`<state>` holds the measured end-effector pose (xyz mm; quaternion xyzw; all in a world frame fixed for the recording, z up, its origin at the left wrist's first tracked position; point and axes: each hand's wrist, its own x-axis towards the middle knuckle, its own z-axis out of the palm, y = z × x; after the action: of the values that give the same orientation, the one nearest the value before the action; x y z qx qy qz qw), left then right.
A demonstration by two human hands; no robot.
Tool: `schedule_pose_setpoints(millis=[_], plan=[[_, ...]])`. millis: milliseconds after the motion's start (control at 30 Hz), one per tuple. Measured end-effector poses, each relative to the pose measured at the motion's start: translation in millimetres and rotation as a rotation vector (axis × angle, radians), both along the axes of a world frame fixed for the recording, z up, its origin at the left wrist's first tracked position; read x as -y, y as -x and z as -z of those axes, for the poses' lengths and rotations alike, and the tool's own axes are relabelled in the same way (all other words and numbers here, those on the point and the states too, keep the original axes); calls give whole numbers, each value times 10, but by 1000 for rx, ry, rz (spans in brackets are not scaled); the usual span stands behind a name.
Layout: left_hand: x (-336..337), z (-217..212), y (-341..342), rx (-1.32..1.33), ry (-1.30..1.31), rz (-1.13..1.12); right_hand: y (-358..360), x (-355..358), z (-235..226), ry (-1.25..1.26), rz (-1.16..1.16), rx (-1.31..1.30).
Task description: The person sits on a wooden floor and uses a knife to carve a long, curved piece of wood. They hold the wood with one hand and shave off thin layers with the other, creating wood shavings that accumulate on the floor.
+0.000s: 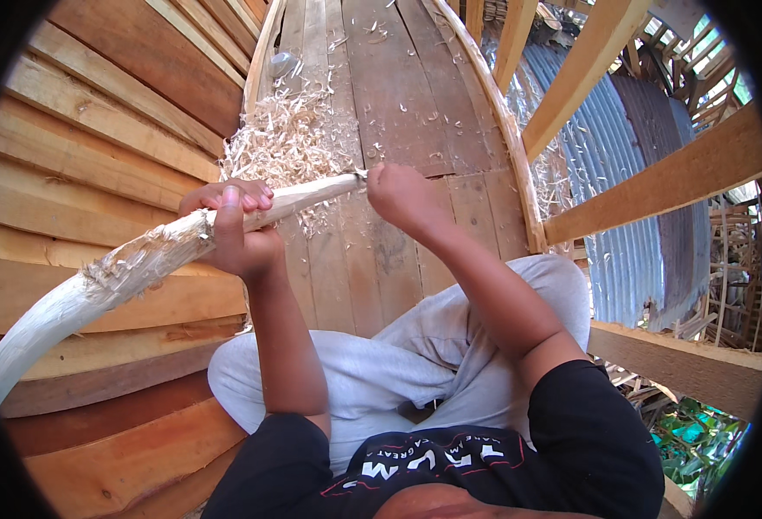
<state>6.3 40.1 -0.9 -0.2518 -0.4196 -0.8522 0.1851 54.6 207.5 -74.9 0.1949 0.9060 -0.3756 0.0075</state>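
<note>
A long, curved, pale wooden pole (143, 259) reaches from the far left edge toward the middle. Its bark is stripped, and rough, splintered patches show partway along. Thumb on top, my left hand (247, 227) wraps round it where it starts to narrow. The pole's thin tip meets my right hand (398, 197), which is closed in a fist. Something small and dark shows between the tip and that fist, but its kind is hidden by the fingers. Curled wood shavings (286, 134) lie heaped just beyond the pole.
I sit cross-legged on a plank floor (389, 86). Stacked boards (95, 182) rise close on the left. Along the right run a wooden edge strip (506, 138) and slanted beams (658, 182), with corrugated metal sheets (601, 173) beyond. A small clear container (283, 64) stands behind the shavings.
</note>
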Motion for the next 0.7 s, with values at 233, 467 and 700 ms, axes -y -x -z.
schedule_pose_setpoints(millis=[233,467,700], plan=[[106,-12,68,230,5,-75,132,-4,447,14,137,34],[122,-17,88,132,-40,11,3,168,3,15,85,-14],[23,-65,8,95,73,-36,142,-223,642,-36,204,51]])
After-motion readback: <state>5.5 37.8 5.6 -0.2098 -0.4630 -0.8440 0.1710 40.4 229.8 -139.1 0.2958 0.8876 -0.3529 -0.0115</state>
